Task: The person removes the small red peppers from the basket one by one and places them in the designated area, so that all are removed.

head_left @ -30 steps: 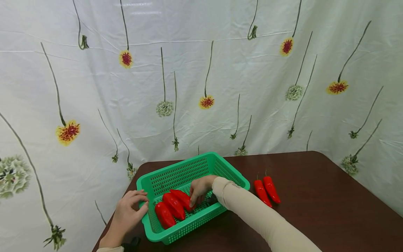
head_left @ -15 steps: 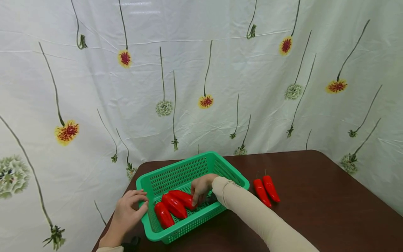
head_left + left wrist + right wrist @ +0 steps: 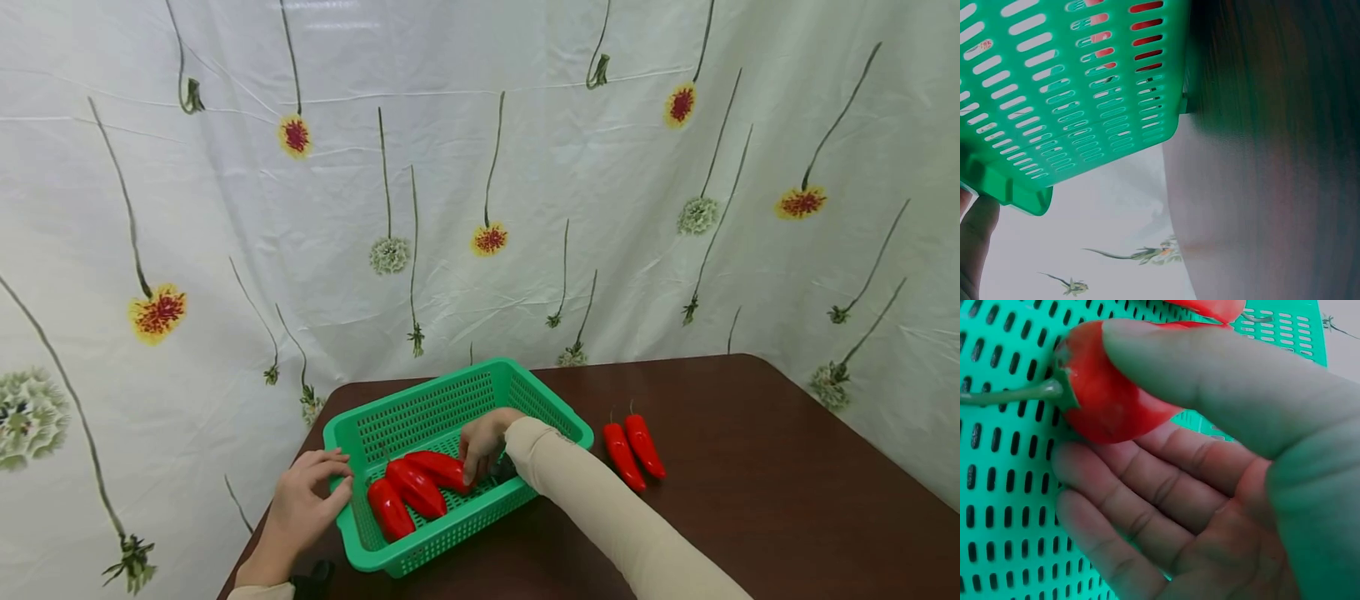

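A green plastic basket [image 3: 352,554] with slotted walls stands on the table. My left hand [image 3: 303,500] holds its left rim; in the left wrist view a finger [image 3: 980,225] reaches under the rim's lip. Inside the basket, my right hand [image 3: 483,442] grips the near end of a red pepper [image 3: 438,469]. In the right wrist view the thumb presses on that pepper [image 3: 1107,394] from above, fingers beneath, its green stem pointing away from the hand. Two more red peppers, one in the middle [image 3: 415,487] and one at left [image 3: 390,510], lie beside it.
Two slimmer red peppers [image 3: 622,457] lie side by side on the dark brown table [image 3: 750,467], right of the basket. A dark object [image 3: 501,468] shows partly behind my right wrist in the basket. A flower-printed white cloth [image 3: 615,192] hangs behind the table.
My right hand has shifted slightly right inside the basket, and the gripped pepper's near end has come with it. The left hand stays at the rim.
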Available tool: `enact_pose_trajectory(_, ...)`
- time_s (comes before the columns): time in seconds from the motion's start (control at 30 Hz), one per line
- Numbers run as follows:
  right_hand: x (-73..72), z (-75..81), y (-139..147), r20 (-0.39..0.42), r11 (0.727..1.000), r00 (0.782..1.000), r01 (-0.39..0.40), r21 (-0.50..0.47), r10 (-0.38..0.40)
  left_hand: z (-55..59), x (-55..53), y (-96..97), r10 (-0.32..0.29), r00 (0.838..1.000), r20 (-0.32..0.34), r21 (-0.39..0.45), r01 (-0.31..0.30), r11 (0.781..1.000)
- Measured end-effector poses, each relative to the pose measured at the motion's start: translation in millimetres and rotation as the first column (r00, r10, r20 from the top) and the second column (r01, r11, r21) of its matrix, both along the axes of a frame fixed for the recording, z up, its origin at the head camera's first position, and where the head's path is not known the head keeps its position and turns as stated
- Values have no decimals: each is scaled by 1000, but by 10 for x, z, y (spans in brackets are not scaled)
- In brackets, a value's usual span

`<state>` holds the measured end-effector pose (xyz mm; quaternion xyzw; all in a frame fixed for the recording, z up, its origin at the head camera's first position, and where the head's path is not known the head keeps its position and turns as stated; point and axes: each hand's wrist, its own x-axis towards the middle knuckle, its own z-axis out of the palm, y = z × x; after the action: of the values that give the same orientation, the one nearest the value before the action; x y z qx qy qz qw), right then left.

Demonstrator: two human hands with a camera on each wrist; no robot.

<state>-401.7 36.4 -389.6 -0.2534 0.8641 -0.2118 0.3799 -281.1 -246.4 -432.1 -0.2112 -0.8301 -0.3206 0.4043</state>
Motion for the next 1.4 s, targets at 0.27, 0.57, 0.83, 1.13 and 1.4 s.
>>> enact_pose_trajectory(0.27, -34, -3, 8, -8, 1000, 1000, -3, 9, 3, 23, 5, 9, -7, 1000, -17, -9, 7, 1000)
enact_pose_trajectory(0.57, -41, 6, 27, 12, 999, 1000, -4, -41, 5, 16, 11, 10, -1, 1000, -9, -4, 1, 1000)
enact_pose_trajectory(0.83, -52, 25, 25, 54, 984, 997, 68, -167, -60, 5, -20, 0, -9, 1000, -23, -10, 8, 1000)
enact_pose_trajectory(1.13, -61, 86, 31, 118, 964, 992, 71, -256, -42, 5, -17, -2, -7, 1000, -22, -7, 7, 1000)
enact_pose_trajectory(1.4, -45, 117, 46, 150, 940, 989, 65, -335, -15, 20, 0, 10, 9, 1000, -4, -12, -9, 1000)
